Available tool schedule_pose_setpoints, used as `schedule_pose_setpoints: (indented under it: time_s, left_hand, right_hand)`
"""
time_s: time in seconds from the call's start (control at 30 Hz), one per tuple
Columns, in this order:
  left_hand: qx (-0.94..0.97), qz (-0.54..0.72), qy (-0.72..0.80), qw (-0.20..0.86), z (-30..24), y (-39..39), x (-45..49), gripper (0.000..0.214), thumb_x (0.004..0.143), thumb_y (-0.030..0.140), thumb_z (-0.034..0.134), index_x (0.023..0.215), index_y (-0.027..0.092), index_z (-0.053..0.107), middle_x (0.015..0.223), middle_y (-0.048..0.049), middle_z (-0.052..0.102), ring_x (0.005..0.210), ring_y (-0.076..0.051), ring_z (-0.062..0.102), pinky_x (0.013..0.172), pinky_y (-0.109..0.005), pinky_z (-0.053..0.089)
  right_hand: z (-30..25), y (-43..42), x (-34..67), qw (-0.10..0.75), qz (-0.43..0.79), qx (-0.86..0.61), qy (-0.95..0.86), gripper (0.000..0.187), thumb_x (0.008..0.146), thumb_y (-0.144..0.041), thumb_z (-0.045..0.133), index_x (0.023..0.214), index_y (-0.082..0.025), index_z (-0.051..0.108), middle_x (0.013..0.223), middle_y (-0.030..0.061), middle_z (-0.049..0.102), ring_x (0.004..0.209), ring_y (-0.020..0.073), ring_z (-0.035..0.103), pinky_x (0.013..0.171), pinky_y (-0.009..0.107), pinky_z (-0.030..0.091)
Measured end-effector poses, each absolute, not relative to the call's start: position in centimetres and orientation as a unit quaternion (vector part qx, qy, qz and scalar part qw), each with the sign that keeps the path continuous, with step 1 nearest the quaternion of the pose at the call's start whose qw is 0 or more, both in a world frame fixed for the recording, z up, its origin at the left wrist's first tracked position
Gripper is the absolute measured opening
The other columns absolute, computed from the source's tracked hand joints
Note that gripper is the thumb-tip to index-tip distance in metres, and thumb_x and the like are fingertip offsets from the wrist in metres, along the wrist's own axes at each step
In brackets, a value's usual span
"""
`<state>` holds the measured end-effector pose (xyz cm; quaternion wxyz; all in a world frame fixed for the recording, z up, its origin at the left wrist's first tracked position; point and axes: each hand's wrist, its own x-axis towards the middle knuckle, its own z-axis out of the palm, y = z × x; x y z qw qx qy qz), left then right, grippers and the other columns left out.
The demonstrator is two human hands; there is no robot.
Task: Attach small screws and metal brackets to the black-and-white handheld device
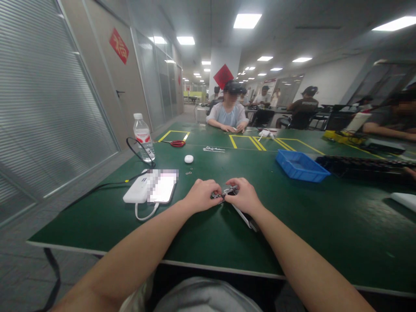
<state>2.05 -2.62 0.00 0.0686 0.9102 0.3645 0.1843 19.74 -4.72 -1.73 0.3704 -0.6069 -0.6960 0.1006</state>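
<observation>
Both hands meet over the green table in the middle of the view. My left hand (pixel 202 197) is closed, its fingertips pinching the left end of a small dark and silvery metal part (pixel 222 196). From the other side my right hand (pixel 245 197) is closed on the same part, thumb and fingers around it. A long narrow piece with a pale edge (pixel 243 216) reaches out under my right hand toward me. Whether it is joined to the metal part I cannot tell. My fingers hide much of both.
To the left are a white power bank (pixel 134 190), a phone (pixel 165 186) cabled to it, and a water bottle (pixel 143 141). Beyond lie a white earbud case (pixel 189 159), small rings, red-handled scissors (pixel 177 143) and a blue tray (pixel 302 167). A person (pixel 229 112) sits opposite.
</observation>
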Motion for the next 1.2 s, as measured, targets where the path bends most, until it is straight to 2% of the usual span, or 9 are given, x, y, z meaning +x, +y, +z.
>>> schedule_pose_setpoints:
  time_s: [0.27,0.63,0.97,1.2]
  left_hand:
    - [0.909,0.194,0.360,0.076,0.1,-2.6,2.0,0.015,0.078,0.033,0.060,0.088,0.022,0.063,0.089,0.0002,0.064,0.088,-0.017,0.058,0.079,-0.030,0.036]
    - [0.905,0.204,0.362,0.089,0.3,-2.7,1.9,0.022,0.079,0.031,0.058,0.100,0.023,0.059,0.087,0.0013,0.063,0.085,-0.016,0.058,0.075,-0.030,0.035]
    - [0.913,0.172,0.359,0.092,0.1,-2.4,1.8,0.020,0.080,0.030,0.058,0.097,0.021,0.060,0.088,0.0007,0.063,0.085,-0.015,0.058,0.076,-0.028,0.037]
    - [0.916,0.153,0.359,0.098,-0.2,-2.3,1.7,0.017,0.079,0.030,0.058,0.093,0.021,0.062,0.089,-0.0004,0.063,0.085,-0.016,0.058,0.076,-0.029,0.039]
  right_hand:
    - [-1.7,-4.7,19.8,0.374,0.101,-0.609,-0.692,0.035,0.054,-0.020,0.064,0.089,-0.018,0.066,0.086,0.0039,0.057,0.081,0.0177,0.057,0.077,0.030,0.046]
    - [-1.5,-3.7,22.2,0.373,0.078,-0.660,-0.647,0.037,0.056,-0.027,0.064,0.091,-0.018,0.068,0.088,0.0052,0.059,0.079,0.0176,0.057,0.074,0.030,0.046]
    - [-1.2,-2.6,28.8,0.359,0.065,-0.758,-0.541,0.040,0.059,-0.032,0.065,0.096,-0.019,0.067,0.094,0.0063,0.065,0.086,0.0210,0.060,0.079,0.031,0.045]
    - [0.4,-6.4,38.9,0.283,0.056,-0.845,-0.449,0.044,0.063,-0.036,0.065,0.103,-0.019,0.065,0.105,0.0083,0.065,0.092,0.0244,0.061,0.074,0.031,0.044]
